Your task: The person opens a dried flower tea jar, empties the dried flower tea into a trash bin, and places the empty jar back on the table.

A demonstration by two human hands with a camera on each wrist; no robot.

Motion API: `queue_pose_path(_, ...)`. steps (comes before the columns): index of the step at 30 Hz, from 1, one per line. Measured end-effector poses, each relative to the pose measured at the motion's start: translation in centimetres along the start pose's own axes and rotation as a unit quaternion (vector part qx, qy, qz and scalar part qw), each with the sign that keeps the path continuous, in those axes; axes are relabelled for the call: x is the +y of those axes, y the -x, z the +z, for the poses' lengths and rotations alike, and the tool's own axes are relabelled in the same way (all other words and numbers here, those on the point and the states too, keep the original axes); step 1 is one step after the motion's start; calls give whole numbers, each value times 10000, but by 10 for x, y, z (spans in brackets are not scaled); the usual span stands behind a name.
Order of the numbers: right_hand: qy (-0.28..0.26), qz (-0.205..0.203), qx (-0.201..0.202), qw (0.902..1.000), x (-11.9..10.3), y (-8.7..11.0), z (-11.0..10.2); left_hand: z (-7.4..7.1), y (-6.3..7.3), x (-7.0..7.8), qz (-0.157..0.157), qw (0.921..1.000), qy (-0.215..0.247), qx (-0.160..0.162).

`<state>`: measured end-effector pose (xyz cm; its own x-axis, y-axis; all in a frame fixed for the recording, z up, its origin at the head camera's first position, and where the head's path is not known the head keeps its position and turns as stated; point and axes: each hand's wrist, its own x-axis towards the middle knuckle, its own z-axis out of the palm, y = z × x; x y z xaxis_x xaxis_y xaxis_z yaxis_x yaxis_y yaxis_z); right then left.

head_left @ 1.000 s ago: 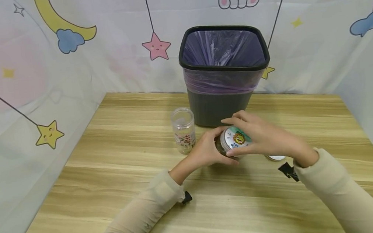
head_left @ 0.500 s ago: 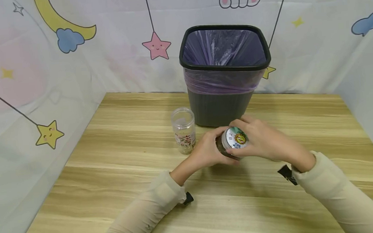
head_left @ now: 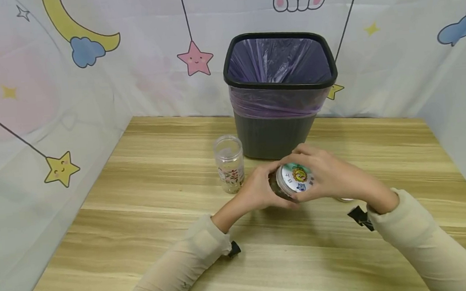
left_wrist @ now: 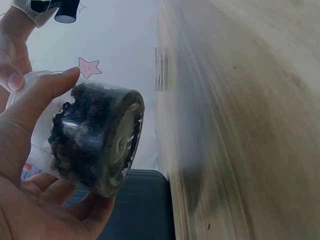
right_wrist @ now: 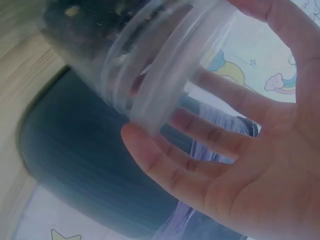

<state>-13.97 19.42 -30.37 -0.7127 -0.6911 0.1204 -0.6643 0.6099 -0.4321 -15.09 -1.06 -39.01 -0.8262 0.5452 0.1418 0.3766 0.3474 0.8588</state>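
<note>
A clear plastic jar [left_wrist: 82,132] with dark, dried contents is tilted above the table, its base showing in the left wrist view. My left hand [head_left: 257,189] wraps round the jar's body, thumb on one side and fingers on the other. On its top sits a clear-rimmed lid [head_left: 293,178] with a printed sunflower face. My right hand [head_left: 333,173] grips this lid by its edge, fingertips spread along the rim in the right wrist view. Just left of the hands stands a clear plastic jar without a lid [head_left: 229,164], with a red print on its side.
A dark grey bin [head_left: 275,135] with a purple liner [head_left: 279,106] stands directly behind the hands. Part of a round white disc [head_left: 347,199] shows on the wooden table [head_left: 157,180] under the right wrist. Printed cloth walls [head_left: 155,23] enclose the table's back and sides.
My right hand has turned back and forth on the lid, loosening and closing its fingers, and the lid's print has rotated slightly. My left hand stays in place round the jar.
</note>
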Motion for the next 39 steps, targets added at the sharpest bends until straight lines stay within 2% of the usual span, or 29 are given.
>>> queue_pose_path(5,-133,-206,77,9997,2,0,-4,-1,1,-2,-49,9999,145,-11)
queue_pose_path(17,-223,-250,136,9993,6,1,-7,-2,2,-2,-83,9998,165,-64)
queue_pose_path(23,-184,-105,158,9997,11,4,-10,-3,2,-3,18,9996,268,-57)
queue_pose_path(32,-207,444,144,9987,27,9,-12,-4,3,-3,-23,9999,143,-43)
queue_pose_path(39,-249,666,109,9974,41,13,-9,-4,4,-4,-50,10000,-20,11)
